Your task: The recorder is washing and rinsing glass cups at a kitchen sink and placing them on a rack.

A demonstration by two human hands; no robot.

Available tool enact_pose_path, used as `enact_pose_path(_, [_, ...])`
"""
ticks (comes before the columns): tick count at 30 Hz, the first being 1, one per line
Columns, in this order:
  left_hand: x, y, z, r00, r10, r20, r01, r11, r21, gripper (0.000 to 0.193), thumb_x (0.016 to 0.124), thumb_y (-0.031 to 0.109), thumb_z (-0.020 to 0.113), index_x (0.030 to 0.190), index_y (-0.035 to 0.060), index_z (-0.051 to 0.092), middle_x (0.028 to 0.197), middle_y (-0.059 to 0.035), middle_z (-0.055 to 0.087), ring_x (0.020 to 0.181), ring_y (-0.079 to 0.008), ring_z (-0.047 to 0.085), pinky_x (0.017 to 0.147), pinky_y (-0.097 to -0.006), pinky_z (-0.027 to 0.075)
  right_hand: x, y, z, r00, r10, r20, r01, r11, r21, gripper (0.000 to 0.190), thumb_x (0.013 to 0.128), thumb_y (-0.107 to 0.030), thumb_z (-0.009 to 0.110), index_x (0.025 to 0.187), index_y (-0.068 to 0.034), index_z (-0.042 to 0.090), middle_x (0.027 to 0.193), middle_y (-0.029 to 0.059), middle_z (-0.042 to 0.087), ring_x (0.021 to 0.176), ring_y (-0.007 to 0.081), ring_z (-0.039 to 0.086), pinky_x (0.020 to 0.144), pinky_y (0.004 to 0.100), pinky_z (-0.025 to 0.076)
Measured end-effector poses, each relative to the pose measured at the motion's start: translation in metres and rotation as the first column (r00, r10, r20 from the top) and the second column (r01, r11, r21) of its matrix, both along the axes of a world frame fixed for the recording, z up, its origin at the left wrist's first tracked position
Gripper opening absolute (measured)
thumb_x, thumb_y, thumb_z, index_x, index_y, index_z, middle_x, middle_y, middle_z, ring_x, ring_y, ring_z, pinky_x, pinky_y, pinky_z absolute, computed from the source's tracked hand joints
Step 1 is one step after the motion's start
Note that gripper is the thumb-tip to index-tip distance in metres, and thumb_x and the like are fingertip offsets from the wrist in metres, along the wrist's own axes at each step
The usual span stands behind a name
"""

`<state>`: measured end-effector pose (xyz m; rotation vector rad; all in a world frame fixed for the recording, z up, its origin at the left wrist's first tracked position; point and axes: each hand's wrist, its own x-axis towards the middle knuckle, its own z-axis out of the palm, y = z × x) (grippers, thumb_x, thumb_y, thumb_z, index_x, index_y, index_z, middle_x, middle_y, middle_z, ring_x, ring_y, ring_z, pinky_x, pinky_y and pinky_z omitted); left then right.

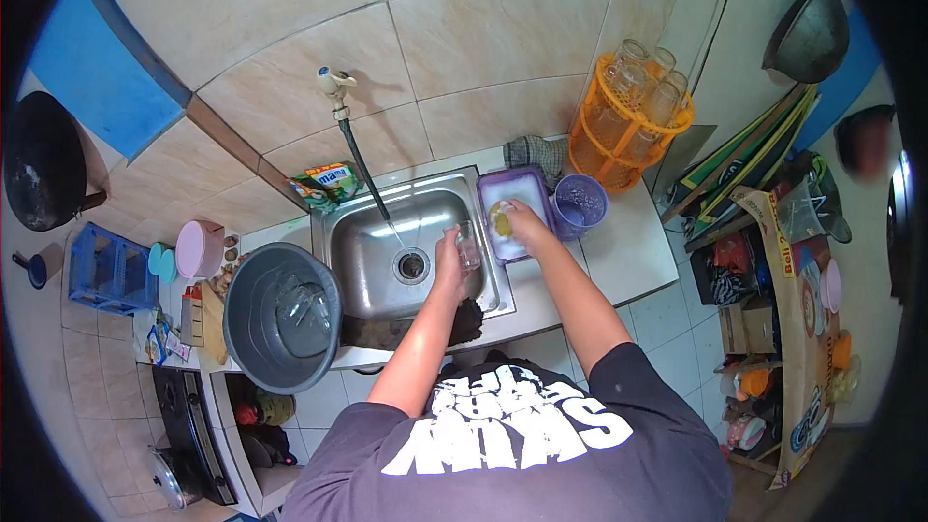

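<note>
A clear glass [468, 246] is in my left hand [449, 261], held over the right side of the steel sink [362, 283]. My right hand [523, 225] grips a yellow sponge [500, 219] above a purple tray [513, 185] of white suds. A thin stream of water runs from the hose [360, 163] of the wall tap [333, 84] towards the drain [412, 266]. Left of the sink, a grey basin [243, 319] holds several clear glasses [304, 308]. A purple cup [580, 206] with suds inside stands just right of the tray.
An orange rack [605, 134] with several upturned glasses stands at the back right, beside a checked cloth [535, 158]. A green detergent pouch [326, 185] leans behind the sink. A dark cloth [391, 333] lies on the front edge. A pink container [199, 248] is at the left.
</note>
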<state>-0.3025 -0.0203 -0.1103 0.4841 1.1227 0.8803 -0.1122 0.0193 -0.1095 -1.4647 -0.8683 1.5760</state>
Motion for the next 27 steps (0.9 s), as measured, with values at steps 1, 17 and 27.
enact_pose_path(1, [0.0, -0.001, 0.002, 0.999, 0.029, 0.025, -0.028, 1.0, -0.013, 0.058, 0.092, 0.054, 0.054, 0.13, 0.0106, 0.048, 0.106, -0.0089, 0.06, 0.089, -0.0203, 0.064, 0.072, -0.037, 0.049, 0.0, -0.002, 0.005, 0.994, -0.078, -0.071, 0.075, 0.996, -0.04, 0.029, 0.095, -0.019, 0.062, 0.121, -0.005, 0.062, 0.105, 0.0074, 0.067, 0.089, 0.0169, 0.064, 0.077, 0.0316, 0.051])
enact_pose_path(17, [-0.022, -0.005, -0.002, 0.991, 0.126, -0.034, -0.129, 0.987, -0.096, 0.075, 0.086, 0.062, 0.055, 0.138, 0.0095, 0.04, 0.112, -0.0102, 0.062, 0.083, -0.0223, 0.065, 0.072, -0.0387, 0.048, -0.004, -0.01, 0.012, 0.571, 0.067, 0.818, -0.193, 0.98, 0.055, 0.035, 0.089, -0.011, 0.061, 0.123, -0.003, 0.061, 0.111, 0.0279, 0.067, 0.108, 0.0463, 0.062, 0.092, 0.0502, 0.05])
enact_pose_path(27, [-0.015, -0.005, 0.015, 0.994, 0.11, 0.024, -0.109, 0.993, -0.052, 0.088, 0.087, 0.074, 0.055, 0.143, 0.0085, 0.035, 0.106, -0.0088, 0.063, 0.074, -0.0176, 0.064, 0.062, -0.0333, 0.05, 0.011, -0.008, -0.005, 0.967, -0.248, 0.051, 0.236, 0.956, 0.174, 0.034, 0.098, -0.031, 0.06, 0.113, -0.001, 0.066, 0.091, 0.0066, 0.069, 0.083, 0.0151, 0.066, 0.071, 0.0325, 0.052])
